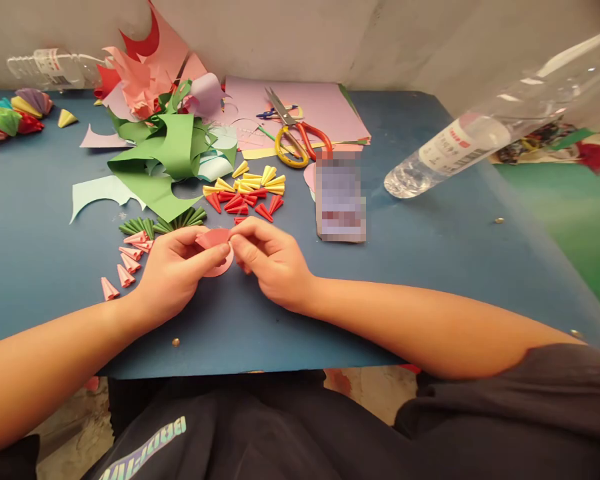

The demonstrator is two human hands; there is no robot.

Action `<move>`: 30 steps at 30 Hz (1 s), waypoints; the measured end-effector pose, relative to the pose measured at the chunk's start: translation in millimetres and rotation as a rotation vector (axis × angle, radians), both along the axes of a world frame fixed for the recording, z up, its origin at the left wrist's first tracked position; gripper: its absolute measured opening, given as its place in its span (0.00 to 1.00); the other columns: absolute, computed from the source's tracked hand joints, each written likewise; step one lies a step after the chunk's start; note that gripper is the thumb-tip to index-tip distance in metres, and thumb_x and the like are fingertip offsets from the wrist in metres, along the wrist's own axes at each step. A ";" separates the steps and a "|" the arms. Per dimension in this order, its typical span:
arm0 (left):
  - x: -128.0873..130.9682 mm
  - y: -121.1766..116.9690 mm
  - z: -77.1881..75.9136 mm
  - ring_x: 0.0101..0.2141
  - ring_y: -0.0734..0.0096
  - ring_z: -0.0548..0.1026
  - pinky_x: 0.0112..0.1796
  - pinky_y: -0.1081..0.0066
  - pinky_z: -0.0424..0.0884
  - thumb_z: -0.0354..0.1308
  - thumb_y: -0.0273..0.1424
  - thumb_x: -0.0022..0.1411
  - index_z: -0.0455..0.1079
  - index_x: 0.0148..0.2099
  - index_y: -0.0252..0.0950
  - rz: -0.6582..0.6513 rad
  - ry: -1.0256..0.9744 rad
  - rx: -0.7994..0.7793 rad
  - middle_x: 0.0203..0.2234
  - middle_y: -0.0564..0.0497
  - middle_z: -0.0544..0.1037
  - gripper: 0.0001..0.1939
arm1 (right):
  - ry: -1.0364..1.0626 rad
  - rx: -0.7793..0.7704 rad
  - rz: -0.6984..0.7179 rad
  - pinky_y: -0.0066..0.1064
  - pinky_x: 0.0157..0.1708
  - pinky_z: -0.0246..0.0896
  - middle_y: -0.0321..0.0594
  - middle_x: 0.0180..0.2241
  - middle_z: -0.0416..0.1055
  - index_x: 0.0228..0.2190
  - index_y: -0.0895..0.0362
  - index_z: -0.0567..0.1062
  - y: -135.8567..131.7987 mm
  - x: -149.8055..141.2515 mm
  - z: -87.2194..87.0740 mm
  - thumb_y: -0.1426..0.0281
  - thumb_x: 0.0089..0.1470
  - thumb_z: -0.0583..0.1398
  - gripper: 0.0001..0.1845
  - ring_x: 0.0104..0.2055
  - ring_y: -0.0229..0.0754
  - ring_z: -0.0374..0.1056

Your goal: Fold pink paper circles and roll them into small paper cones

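Observation:
A pink paper circle, partly folded over, sits between my hands above the table's near half. My left hand grips it between thumb and fingers. At its right edge, my right hand pinches the paper with thumb and forefinger. Small rolled paper cones lie just beyond and beside the hands: pink cones left of my left hand, dark green cones behind it, red cones and yellow cones farther back. The fingers hide part of the circle.
Green paper scraps and crumpled pink paper pile up at the back left. Scissors rest on coloured sheets. A phone lies right of centre, near a clear bottle. Folded paper pieces occupy the far left.

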State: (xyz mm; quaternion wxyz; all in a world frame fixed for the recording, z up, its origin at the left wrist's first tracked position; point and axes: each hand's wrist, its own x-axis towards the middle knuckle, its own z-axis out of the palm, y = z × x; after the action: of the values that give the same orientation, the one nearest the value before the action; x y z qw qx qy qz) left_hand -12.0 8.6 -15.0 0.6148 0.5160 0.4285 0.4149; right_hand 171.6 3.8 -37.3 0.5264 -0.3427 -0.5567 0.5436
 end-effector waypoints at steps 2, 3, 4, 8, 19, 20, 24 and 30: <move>1.6 0.4 1.0 0.28 0.74 0.70 0.31 0.72 0.69 0.72 0.33 0.60 0.74 0.29 0.35 -0.033 0.035 -0.006 0.24 0.54 0.72 0.13 | 0.004 0.002 -0.008 0.35 0.36 0.68 0.38 0.36 0.73 0.38 0.52 0.77 0.7 1.3 -0.8 0.59 0.63 0.66 0.10 0.36 0.40 0.69; 2.5 0.3 2.0 0.29 0.73 0.71 0.32 0.72 0.70 0.72 0.34 0.60 0.75 0.30 0.35 -0.038 0.052 0.003 0.25 0.54 0.73 0.11 | -0.012 0.025 -0.001 0.35 0.36 0.68 0.39 0.36 0.72 0.35 0.52 0.78 0.8 2.5 -0.8 0.59 0.62 0.67 0.10 0.37 0.40 0.70; 3.5 0.2 3.2 0.30 0.71 0.73 0.34 0.71 0.72 0.71 0.34 0.60 0.77 0.32 0.35 -0.045 0.076 0.017 0.27 0.53 0.75 0.09 | -0.006 0.043 -0.003 0.36 0.36 0.68 0.39 0.35 0.72 0.34 0.52 0.78 0.7 3.9 -0.7 0.60 0.61 0.68 0.10 0.37 0.41 0.69; 6.5 -0.3 9.5 0.33 0.68 0.75 0.36 0.70 0.73 0.68 0.32 0.61 0.78 0.32 0.36 -0.074 0.170 0.105 0.29 0.51 0.79 0.06 | 0.005 0.087 0.025 0.40 0.38 0.69 0.39 0.33 0.74 0.33 0.51 0.82 0.5 9.7 1.7 0.65 0.62 0.67 0.05 0.35 0.42 0.68; 8.6 -1.3 11.5 0.32 0.71 0.72 0.36 0.70 0.70 0.64 0.28 0.66 0.72 0.30 0.35 -0.055 0.321 0.313 0.28 0.52 0.77 0.10 | -0.025 0.061 0.030 0.37 0.38 0.67 0.35 0.28 0.71 0.32 0.53 0.80 1.4 14.3 9.7 0.67 0.63 0.66 0.07 0.33 0.40 0.68; 8.6 -2.3 11.6 0.32 0.71 0.71 0.36 0.70 0.69 0.64 0.28 0.66 0.72 0.29 0.35 -0.050 0.336 0.321 0.28 0.52 0.76 0.11 | -0.019 0.048 0.028 0.37 0.37 0.67 0.35 0.28 0.71 0.31 0.53 0.80 1.3 13.9 9.7 0.65 0.63 0.67 0.08 0.33 0.40 0.67; 9.2 -5.1 13.5 0.30 0.73 0.68 0.34 0.71 0.67 0.63 0.28 0.67 0.70 0.27 0.35 -0.058 0.355 0.344 0.25 0.54 0.73 0.14 | 0.014 0.014 0.034 0.37 0.37 0.67 0.35 0.28 0.72 0.30 0.53 0.79 0.3 11.6 9.9 0.59 0.61 0.69 0.12 0.33 0.40 0.68; 9.8 -6.6 13.2 0.30 0.73 0.68 0.33 0.71 0.66 0.63 0.28 0.66 0.70 0.27 0.35 -0.056 0.359 0.340 0.25 0.53 0.73 0.14 | 0.048 0.054 0.040 0.34 0.37 0.68 0.34 0.27 0.71 0.30 0.55 0.79 0.6 10.5 9.6 0.63 0.61 0.69 0.10 0.32 0.38 0.67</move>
State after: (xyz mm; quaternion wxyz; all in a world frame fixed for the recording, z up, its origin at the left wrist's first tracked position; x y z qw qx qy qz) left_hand -2.2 2.0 -1.8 0.4446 0.6892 0.4402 0.3655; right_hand 182.1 4.3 -27.7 0.5377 -0.3039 -0.5652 0.5469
